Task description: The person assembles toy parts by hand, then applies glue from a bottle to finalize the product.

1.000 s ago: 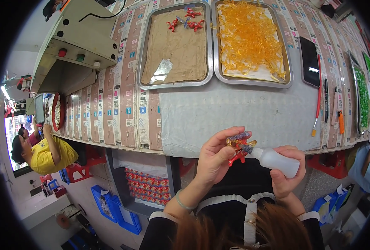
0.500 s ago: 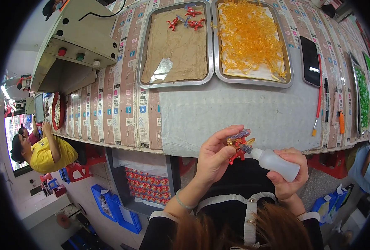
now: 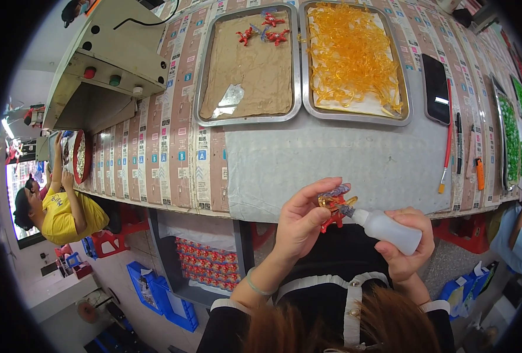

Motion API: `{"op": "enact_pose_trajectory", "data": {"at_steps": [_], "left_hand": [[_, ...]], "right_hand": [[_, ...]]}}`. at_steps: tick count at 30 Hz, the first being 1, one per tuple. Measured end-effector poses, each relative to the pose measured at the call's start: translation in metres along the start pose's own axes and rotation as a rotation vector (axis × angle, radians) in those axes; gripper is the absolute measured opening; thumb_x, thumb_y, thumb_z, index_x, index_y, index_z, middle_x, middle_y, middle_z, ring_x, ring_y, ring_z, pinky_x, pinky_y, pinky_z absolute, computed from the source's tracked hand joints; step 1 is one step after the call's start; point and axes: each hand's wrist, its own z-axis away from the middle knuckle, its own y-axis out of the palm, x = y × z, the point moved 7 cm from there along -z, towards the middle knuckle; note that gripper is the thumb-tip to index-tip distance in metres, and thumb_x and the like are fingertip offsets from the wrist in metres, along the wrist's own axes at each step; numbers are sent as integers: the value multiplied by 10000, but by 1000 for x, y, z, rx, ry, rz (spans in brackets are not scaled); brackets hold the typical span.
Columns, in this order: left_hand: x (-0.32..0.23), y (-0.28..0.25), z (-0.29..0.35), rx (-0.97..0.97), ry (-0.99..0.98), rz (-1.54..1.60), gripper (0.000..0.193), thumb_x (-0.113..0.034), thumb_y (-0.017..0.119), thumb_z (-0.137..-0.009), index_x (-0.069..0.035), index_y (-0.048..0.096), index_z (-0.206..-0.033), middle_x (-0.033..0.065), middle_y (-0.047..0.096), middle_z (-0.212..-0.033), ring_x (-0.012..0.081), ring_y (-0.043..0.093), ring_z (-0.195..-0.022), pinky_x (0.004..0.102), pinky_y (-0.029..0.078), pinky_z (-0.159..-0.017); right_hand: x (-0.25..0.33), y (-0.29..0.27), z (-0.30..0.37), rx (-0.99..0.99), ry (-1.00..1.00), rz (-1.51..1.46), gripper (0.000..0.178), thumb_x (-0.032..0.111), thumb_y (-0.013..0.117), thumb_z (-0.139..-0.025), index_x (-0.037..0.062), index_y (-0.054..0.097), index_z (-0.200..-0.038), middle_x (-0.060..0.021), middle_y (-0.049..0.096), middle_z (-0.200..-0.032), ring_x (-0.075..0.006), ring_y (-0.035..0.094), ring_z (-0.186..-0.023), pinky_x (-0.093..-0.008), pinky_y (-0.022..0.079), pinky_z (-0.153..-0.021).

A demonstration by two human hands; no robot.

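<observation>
Between the thumb and fingers of my left hand (image 3: 304, 219) is a small red plastic figurine (image 3: 333, 220) with purple-grey and amber translucent parts. My right hand (image 3: 409, 238) wraps round a white translucent squeeze bottle (image 3: 391, 231), tilted so its nozzle points left at the figurine. The nozzle tip meets a grey part of the figurine; whether it touches cannot be made out. Both hands are held over my lap, by the table's near edge.
On the table stand a metal tray (image 3: 297, 88) with several red figurines and another tray (image 3: 409, 115) of amber plastic pieces. A phone (image 3: 436, 88), a brush (image 3: 447, 147) and an orange-handled cutter (image 3: 479, 173) lie right. An open drawer (image 3: 246, 259) holds rows of figurines. A person in yellow (image 3: 67, 216) sits left.
The figurine has turned slightly in my left hand; both hands stay in nearly the same place. The person in yellow has raised an arm toward the table.
</observation>
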Motion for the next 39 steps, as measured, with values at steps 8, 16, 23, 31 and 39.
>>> {"op": "enact_pose_trajectory", "data": {"at_steps": [8, 16, 23, 31, 39], "left_hand": [[4, -10, -1, -162, -26, 87, 380, -234, 500, -833, 16, 418, -1105, 156, 480, -1112, 274, 501, -1003, 390, 416, -844], [5, -10, 2, -195, -66, 81, 356, -240, 471, -849, 17, 421, -1091, 154, 498, -1068, 281, 509, -992, 373, 425, -823], [5, -9, 3, -196, -91, 116, 371, -251, 481, -843, 17, 417, -1092, 155, 506, -1044, 285, 513, -986, 372, 434, -813], [5, -9, 1, -208, -86, 86, 379, -262, 484, -841, 16, 419, -1089, 151, 507, -1034, 279, 517, -974, 363, 464, -762], [7, -9, 1, -204, -103, 105, 372, -259, 478, -845, 16, 423, -1089, 144, 519, -1014, 272, 517, -976, 364, 452, -782]], "right_hand": [[-11, -14, 5, -228, 117, -244, 435, 238, 714, -659, -7, 467, -919, -119, 527, -840, -166, 518, -754, -255, 421, -667], [-19, -10, 9, -150, 191, -185, 383, 179, 687, -674, -11, 472, -927, -112, 536, -840, -132, 507, -737, -229, 410, -658], [-18, -8, 7, -131, 183, -174, 373, 163, 686, -673, -9, 474, -928, -108, 538, -839, -130, 509, -736, -231, 412, -660], [-14, -7, 7, -93, 130, -85, 385, 181, 720, -649, 1, 499, -908, -113, 569, -828, -154, 525, -711, -241, 419, -633], [-12, -9, 7, -96, 95, -44, 387, 184, 721, -648, 2, 503, -911, -121, 576, -806, -160, 526, -686, -247, 423, -614]]}}
